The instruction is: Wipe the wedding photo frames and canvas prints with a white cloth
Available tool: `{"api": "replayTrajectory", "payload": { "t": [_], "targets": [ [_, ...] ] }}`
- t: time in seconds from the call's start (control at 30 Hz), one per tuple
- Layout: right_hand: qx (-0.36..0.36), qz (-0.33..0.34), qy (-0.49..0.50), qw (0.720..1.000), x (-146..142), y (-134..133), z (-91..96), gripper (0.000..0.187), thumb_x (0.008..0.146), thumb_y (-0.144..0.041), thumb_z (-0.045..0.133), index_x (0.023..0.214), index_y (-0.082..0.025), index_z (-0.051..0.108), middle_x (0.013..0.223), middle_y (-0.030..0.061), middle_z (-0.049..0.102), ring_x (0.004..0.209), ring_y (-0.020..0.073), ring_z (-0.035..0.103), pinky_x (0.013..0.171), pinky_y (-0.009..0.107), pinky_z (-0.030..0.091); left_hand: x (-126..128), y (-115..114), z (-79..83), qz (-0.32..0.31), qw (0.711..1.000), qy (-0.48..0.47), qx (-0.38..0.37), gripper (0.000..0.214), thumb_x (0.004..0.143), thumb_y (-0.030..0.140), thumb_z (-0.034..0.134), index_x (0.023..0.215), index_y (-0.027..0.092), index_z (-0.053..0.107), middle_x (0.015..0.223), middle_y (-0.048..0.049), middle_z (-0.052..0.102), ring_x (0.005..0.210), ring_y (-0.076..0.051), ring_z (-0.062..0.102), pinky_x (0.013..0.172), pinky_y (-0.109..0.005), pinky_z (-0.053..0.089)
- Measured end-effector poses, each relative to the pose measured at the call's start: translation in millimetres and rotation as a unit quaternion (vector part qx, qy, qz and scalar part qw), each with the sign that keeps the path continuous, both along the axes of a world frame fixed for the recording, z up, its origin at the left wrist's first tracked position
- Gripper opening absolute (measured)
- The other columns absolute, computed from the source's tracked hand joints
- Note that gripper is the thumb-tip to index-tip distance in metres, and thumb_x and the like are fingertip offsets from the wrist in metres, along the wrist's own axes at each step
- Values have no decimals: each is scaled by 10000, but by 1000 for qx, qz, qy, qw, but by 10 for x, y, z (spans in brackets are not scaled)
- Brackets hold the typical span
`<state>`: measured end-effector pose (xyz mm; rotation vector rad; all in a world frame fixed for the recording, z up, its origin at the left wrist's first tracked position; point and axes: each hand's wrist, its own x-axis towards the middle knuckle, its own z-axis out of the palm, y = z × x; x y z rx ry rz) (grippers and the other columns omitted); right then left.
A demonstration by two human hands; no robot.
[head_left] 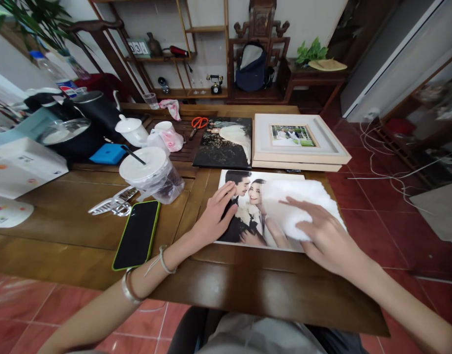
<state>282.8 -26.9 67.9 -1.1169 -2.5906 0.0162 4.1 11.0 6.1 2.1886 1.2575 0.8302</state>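
A wedding photo album [244, 216] lies flat on the wooden table in front of me, a couple pictured on its surface. My left hand [216, 216] rests flat on its left part, fingers stretched out. Over the right part of the album is a white fluffy cloth [318, 194]. My right hand [322, 231] is closed on that cloth and presses it against the album, with the index finger extended and slightly blurred. Just behind lie a dark photo panel [220, 147] and a pale wooden picture frame [261, 140] with a small photo inside.
On the left are a phone [135, 236], a clear hair claw [117, 201], a lidded cup [147, 164] with a straw, and a white teapot [130, 129]. Orange-handled scissors [199, 123] lie at the back. The table's front edge [248, 305] is close to me.
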Motion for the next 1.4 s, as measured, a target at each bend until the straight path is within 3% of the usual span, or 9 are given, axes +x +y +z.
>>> {"api": "replayTrajectory", "payload": {
  "t": [0.13, 0.27, 0.43, 0.63, 0.77, 0.9, 1.2, 1.3, 1.4],
  "targets": [
    [20, -22, -31, 999, 37, 296, -131, 239, 615, -2, 470, 713, -143, 635, 1361, 209, 522, 1334, 384, 380, 1051, 627, 339, -3, -3, -5, 6, 1000, -16, -12, 431, 1002, 302, 307, 1415, 215, 395, 1509, -105, 369, 1422, -222, 286, 1164, -495, 234],
    [11, -19, -52, 998, -5, 341, -192, 253, 623, 6, 473, 728, -122, 664, 1389, 220, 488, 1370, 409, 294, 1074, 679, 249, -5, 6, -17, 9, 999, -35, -16, 427, 1005, 303, 293, 1410, 232, 408, 1502, -88, 384, 1414, -209, 304, 1174, -476, 220],
    [-11, 30, -26, 999, -70, 62, -163, 266, 624, 15, 486, 727, -117, 692, 1385, 230, 488, 1374, 408, 279, 1078, 678, 245, -6, 37, -21, 5, 999, -49, -12, 426, 1001, 293, 306, 1404, 211, 417, 1493, -93, 398, 1412, -198, 308, 1181, -454, 224],
    [-58, 91, 3, 994, -183, -442, -67, 233, 686, 2, 516, 638, -162, 674, 1418, 150, 479, 1387, 375, 264, 1102, 652, 236, -3, 50, -21, 1, 999, -42, 2, 420, 993, 252, 322, 1395, 189, 427, 1477, -109, 418, 1405, -197, 320, 1179, -455, 240],
    [-72, 130, 30, 988, -251, -590, -65, 215, 656, -4, 515, 577, -159, 641, 1434, 136, 463, 1388, 381, 261, 1111, 653, 211, 0, 45, -27, 2, 1000, -25, 18, 425, 985, 225, 333, 1401, 187, 413, 1479, -116, 413, 1402, -203, 325, 1169, -473, 259],
    [-94, 89, 35, 991, -225, -441, -61, 268, 611, 12, 475, 641, -173, 667, 1436, 123, 461, 1390, 343, 278, 1111, 634, 236, 0, 36, -8, -2, 1000, -23, 14, 427, 983, 217, 338, 1404, 195, 410, 1480, -117, 412, 1406, -208, 320, 1169, -477, 258],
    [-44, -39, -9, 998, 4, 324, -98, 285, 632, 25, 450, 765, -144, 637, 1342, 204, 541, 1357, 368, 340, 1065, 620, 333, 10, 18, -9, 3, 1000, -24, 3, 430, 988, 239, 324, 1411, 221, 397, 1496, -111, 385, 1412, -230, 308, 1155, -505, 266],
    [-32, -87, -39, 995, -68, 413, -108, 308, 665, 29, 445, 848, -112, 650, 1344, 231, 527, 1357, 397, 329, 1041, 649, 335, 19, 16, -25, 10, 1000, -29, 5, 427, 988, 249, 328, 1407, 222, 404, 1490, -110, 395, 1409, -226, 316, 1155, -498, 266],
    [-27, -78, -59, 995, -193, 351, -123, 297, 676, 9, 485, 881, -84, 678, 1394, 251, 467, 1359, 441, 296, 1033, 688, 303, 30, 16, -33, 16, 999, -32, 11, 423, 987, 243, 331, 1399, 196, 415, 1481, -119, 406, 1407, -214, 319, 1163, -478, 261]
  ]
}}
